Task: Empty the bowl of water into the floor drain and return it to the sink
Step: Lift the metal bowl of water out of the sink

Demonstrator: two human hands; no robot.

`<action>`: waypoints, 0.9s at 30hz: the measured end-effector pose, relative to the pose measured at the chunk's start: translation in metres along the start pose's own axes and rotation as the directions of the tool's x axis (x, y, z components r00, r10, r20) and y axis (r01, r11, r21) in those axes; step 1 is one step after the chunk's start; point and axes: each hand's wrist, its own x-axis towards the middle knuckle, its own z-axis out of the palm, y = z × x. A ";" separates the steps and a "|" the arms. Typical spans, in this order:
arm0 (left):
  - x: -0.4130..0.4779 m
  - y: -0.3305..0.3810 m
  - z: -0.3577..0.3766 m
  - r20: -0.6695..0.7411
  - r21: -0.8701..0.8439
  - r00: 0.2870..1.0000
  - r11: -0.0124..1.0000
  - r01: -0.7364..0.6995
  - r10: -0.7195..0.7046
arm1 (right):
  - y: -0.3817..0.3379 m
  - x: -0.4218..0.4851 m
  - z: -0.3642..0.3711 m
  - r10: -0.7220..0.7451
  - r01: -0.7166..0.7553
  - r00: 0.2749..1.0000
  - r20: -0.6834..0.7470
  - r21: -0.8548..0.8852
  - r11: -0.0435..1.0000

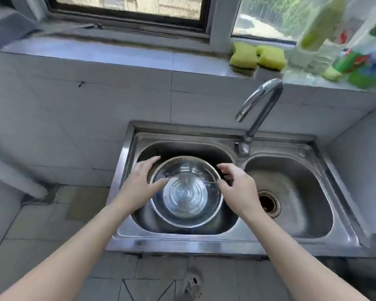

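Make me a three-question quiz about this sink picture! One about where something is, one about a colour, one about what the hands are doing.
1. Where is the steel bowl?
A. left sink basin
B. right sink basin
C. windowsill

2. What colour are the sponges on the ledge?
A. pink
B. yellow-green
C. blue

3. What are the left hand and right hand doing?
A. turning the tap
B. holding sponges
C. reaching around the bowl's rim

Answers: 1 A, the bowl sits in the left basin; 2 B, both look yellow-green; 3 C, fingers spread at each side of the rim.

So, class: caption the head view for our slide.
Both hands, left and right, at the metal bowl in the sink's left basin.
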 end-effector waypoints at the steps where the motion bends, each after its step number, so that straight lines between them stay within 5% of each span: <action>1: 0.009 -0.004 0.006 -0.004 -0.020 1.000 1.000 0.024 -0.024 | 0.008 0.010 0.006 0.024 -0.025 1.000 0.013 0.014 1.000; 8: 0.053 -0.045 0.057 0.024 -0.028 0.959 0.958 0.284 -0.284 | 0.063 0.061 0.055 0.206 -0.205 0.974 0.093 -0.016 0.979; 16: 0.078 -0.087 0.091 0.039 -0.217 0.829 0.805 0.552 -0.558 | 0.112 0.091 0.088 0.399 -0.391 0.906 0.140 -0.082 0.917; 23: 0.079 -0.106 0.110 0.076 -0.217 0.763 0.736 0.641 -0.642 | 0.131 0.099 0.103 0.523 -0.497 0.809 0.268 -0.163 0.853; 27: 0.081 -0.115 0.111 0.066 -0.148 0.759 0.746 0.649 -0.648 | 0.136 0.098 0.111 0.518 -0.473 0.814 0.263 -0.219 0.854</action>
